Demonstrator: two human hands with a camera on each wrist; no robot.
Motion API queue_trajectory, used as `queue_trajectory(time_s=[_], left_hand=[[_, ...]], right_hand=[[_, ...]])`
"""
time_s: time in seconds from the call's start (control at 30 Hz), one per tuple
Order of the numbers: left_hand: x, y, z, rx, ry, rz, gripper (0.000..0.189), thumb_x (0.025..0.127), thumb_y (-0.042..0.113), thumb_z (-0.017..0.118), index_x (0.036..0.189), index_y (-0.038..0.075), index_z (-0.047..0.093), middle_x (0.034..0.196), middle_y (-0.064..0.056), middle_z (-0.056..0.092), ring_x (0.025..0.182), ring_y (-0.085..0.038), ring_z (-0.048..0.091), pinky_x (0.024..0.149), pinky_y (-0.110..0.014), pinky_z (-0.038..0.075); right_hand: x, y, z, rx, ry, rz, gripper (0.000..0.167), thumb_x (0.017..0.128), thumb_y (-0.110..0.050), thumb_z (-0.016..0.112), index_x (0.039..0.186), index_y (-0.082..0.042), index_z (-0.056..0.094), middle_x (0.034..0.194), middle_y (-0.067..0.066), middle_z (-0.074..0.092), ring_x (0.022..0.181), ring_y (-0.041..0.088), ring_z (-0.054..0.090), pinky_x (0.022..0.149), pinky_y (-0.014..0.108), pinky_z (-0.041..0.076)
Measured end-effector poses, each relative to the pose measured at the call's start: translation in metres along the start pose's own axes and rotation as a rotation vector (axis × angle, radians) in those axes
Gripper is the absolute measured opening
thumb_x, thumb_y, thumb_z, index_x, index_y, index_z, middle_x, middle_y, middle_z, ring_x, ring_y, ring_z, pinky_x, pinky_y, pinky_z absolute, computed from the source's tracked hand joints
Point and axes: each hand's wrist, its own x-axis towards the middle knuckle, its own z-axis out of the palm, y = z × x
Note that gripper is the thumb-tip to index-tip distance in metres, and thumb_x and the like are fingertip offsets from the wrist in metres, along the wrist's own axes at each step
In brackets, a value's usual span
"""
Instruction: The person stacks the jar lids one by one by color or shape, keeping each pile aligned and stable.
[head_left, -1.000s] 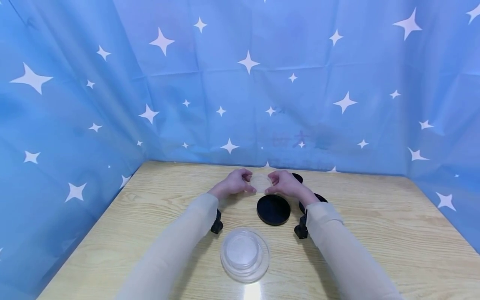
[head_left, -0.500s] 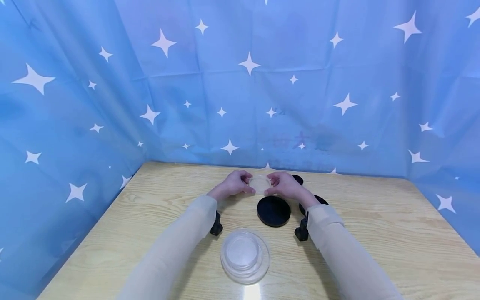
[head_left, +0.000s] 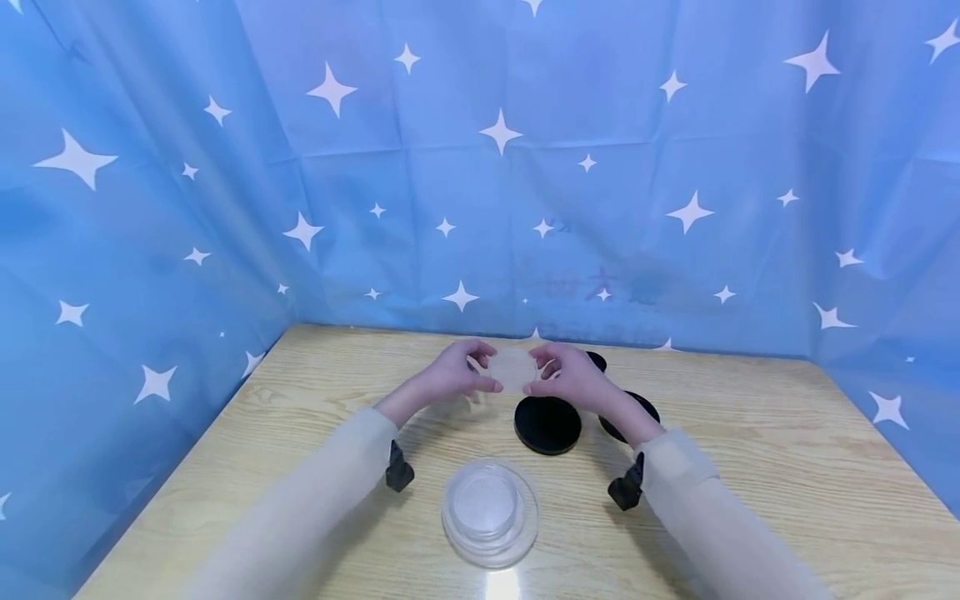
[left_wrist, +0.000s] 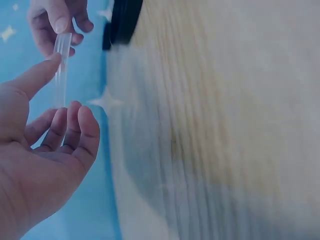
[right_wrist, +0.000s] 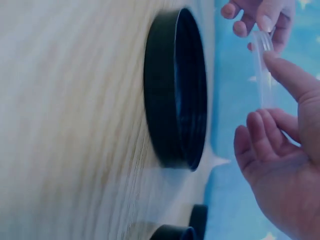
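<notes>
Near the far edge of the table, my left hand and right hand hold a clear, shallow round plastic lid between them. Each pinches its side of the rim between thumb and fingers. In the left wrist view the lid appears edge-on, with ridges along its rim, raised above the table. The right wrist view shows the same grip on the lid from the other side. Just in front of the right hand a round black lid lies on the table, hollow side up.
Two more black round pieces, a larger one and a smaller one, lie partly behind the right hand and forearm. Closer to me, a stack of clear round lids rests on the wooden table. A blue star-patterned curtain borders the table.
Both hands have lifted the clear lid and brought it slightly left. The forearms have spread outward. The black pieces and the clear stack stay where they were.
</notes>
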Motion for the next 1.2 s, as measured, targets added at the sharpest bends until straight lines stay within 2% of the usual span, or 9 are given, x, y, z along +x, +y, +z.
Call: queue_trajectory(time_s=[0.13,0.23,0.37,0.47,0.63,0.73,1.03,1.2], left_hand=[[-0.025,0.009,0.003,0.043,0.015,0.078,0.061,0.083,0.016,0.087,0.135,-0.001,0.059,0.107,-0.009,0.057,0.077,-0.016,0.059,0.064,-0.028,0.053],[-0.044,0.016,0.005,0.059,0.045,0.130,0.060,0.082,0.018,0.087,0.133,0.001,0.061,0.108,-0.012,0.059,0.077,-0.016,0.058,0.063,-0.027,0.051],[-0.067,0.026,0.009,0.055,0.085,0.159,0.059,0.082,0.018,0.088,0.134,0.005,0.062,0.113,-0.017,0.061,0.081,-0.018,0.060,0.063,-0.027,0.052],[-0.084,0.030,0.013,0.063,0.116,0.173,0.060,0.080,0.016,0.090,0.132,0.005,0.064,0.110,-0.015,0.062,0.080,-0.016,0.061,0.064,-0.027,0.054],[-0.109,0.031,0.020,0.171,0.158,0.274,0.060,0.077,0.016,0.092,0.128,0.002,0.066,0.102,-0.008,0.063,0.076,-0.010,0.060,0.064,-0.025,0.054],[-0.122,0.031,0.024,0.212,0.166,0.329,0.059,0.076,0.017,0.092,0.126,0.000,0.066,0.099,-0.008,0.064,0.077,-0.009,0.059,0.063,-0.026,0.054],[-0.156,0.023,0.034,0.227,0.164,0.376,0.058,0.076,0.018,0.092,0.125,0.001,0.067,0.097,-0.002,0.063,0.077,-0.007,0.057,0.060,-0.023,0.054],[-0.169,0.018,0.040,0.205,0.158,0.394,0.055,0.076,0.012,0.092,0.124,0.002,0.068,0.096,0.001,0.062,0.078,-0.006,0.057,0.061,-0.022,0.055]], right_hand=[[-0.025,-0.012,-0.001,0.038,0.003,-0.048,0.062,0.088,-0.025,0.083,0.137,0.004,0.059,0.111,0.013,0.066,0.099,0.026,0.064,0.084,0.044,0.057],[-0.042,-0.024,-0.001,0.077,0.005,-0.057,0.060,0.087,-0.024,0.085,0.134,0.003,0.061,0.104,0.010,0.066,0.093,0.023,0.065,0.081,0.041,0.058],[-0.061,-0.039,0.001,0.093,0.005,-0.063,0.060,0.085,-0.024,0.086,0.133,0.002,0.062,0.098,0.004,0.066,0.088,0.021,0.064,0.078,0.037,0.057],[-0.070,-0.047,0.003,0.102,-0.013,-0.095,0.060,0.085,-0.023,0.087,0.133,0.003,0.062,0.097,0.003,0.065,0.087,0.020,0.063,0.077,0.034,0.056],[-0.085,-0.057,0.008,0.103,-0.019,-0.148,0.055,0.082,-0.020,0.089,0.128,0.000,0.066,0.095,0.001,0.064,0.084,0.018,0.063,0.077,0.030,0.056],[-0.095,-0.060,0.012,0.085,-0.010,-0.184,0.053,0.080,-0.018,0.090,0.125,-0.002,0.068,0.092,0.000,0.065,0.082,0.018,0.064,0.076,0.031,0.057],[-0.116,-0.066,0.028,0.084,-0.023,-0.273,0.053,0.075,-0.021,0.093,0.119,-0.004,0.070,0.094,0.000,0.063,0.083,0.012,0.060,0.075,0.035,0.057],[-0.121,-0.062,0.034,0.070,-0.055,-0.310,0.052,0.076,-0.023,0.092,0.119,-0.005,0.070,0.096,-0.003,0.064,0.082,0.009,0.060,0.074,0.034,0.057]])
